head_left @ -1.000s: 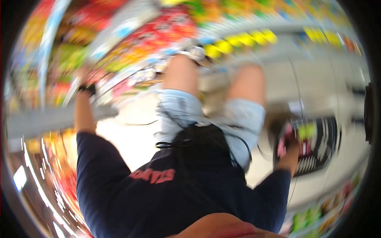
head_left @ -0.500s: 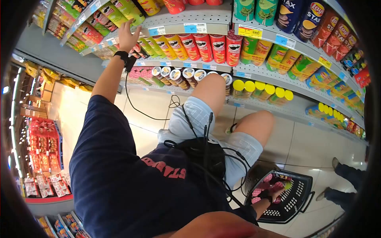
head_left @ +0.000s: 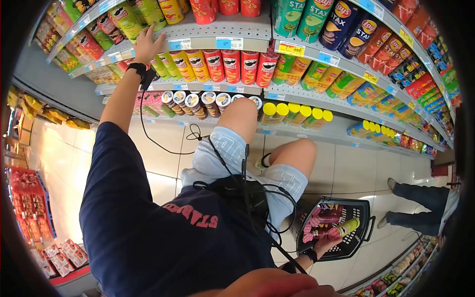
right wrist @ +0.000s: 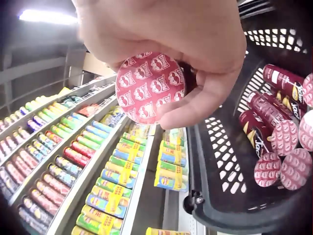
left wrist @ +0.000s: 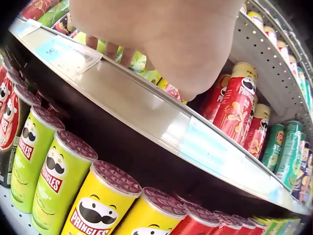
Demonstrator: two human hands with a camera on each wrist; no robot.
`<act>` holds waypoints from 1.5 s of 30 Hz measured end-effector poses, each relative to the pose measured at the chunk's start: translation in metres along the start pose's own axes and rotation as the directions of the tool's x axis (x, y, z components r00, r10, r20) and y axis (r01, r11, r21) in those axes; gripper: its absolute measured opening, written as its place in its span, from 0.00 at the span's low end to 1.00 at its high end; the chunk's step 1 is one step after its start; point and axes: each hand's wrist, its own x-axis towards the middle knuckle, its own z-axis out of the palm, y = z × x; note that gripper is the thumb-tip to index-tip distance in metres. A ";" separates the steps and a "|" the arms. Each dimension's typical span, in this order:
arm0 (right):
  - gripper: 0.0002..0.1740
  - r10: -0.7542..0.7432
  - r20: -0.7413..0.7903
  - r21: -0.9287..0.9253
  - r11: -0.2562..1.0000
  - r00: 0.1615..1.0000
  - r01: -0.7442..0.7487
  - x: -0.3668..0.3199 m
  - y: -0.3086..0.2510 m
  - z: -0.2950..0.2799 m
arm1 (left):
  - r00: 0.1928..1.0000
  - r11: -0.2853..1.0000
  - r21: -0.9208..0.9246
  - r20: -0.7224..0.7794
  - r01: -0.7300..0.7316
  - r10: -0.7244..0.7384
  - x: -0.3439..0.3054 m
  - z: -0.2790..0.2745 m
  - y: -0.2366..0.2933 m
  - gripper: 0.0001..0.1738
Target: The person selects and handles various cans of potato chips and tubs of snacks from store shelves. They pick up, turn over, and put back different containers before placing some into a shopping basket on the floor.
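Note:
My right hand (head_left: 326,245) grips a lime-green chip can (head_left: 349,226) above the black shopping basket (head_left: 364,207). In the right wrist view, fingers and thumb curl round the can and its pink patterned lid (right wrist: 150,88) faces the camera. Several maroon cans (right wrist: 266,111) with similar lids lie inside the basket. At the shelf, my left hand (head_left: 147,45) reaches over the front edge, fingers extended by the green Pringles cans (head_left: 148,14). The left wrist view shows the palm above the price-tag rail (left wrist: 146,105), its fingertips partly hidden behind the rail.
Below, another shelf holds green, yellow and red Pringles cans (head_left: 230,67). Lay's Stax cans (head_left: 336,22) stand to the right. Black cables (head_left: 245,173) hang across my lap. Another person's legs (head_left: 420,198) are at the right, on the tiled floor. A red snack display (head_left: 29,203) stands left.
My right hand has come up from inside the basket with the green can in it. The left hand stays by the green cans on the shelf. The head view has shifted slightly.

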 end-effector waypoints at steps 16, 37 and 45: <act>0.28 -0.148 0.233 -0.146 0.972 0.961 0.185 -0.077 -0.045 0.140 | 0.996 0.997 0.063 -0.089 0.037 -0.032 -0.003 0.022 0.001 0.43; 0.31 0.042 0.616 -0.199 0.974 0.786 0.105 -0.122 -0.004 0.260 | 0.847 0.993 -0.117 -0.529 -0.011 -0.053 -0.005 -0.033 -0.069 0.28; 0.33 0.069 0.727 -0.267 0.945 0.683 0.189 -0.139 0.007 0.296 | 0.912 0.914 -0.405 -0.376 0.001 -0.167 0.021 0.005 -0.099 0.30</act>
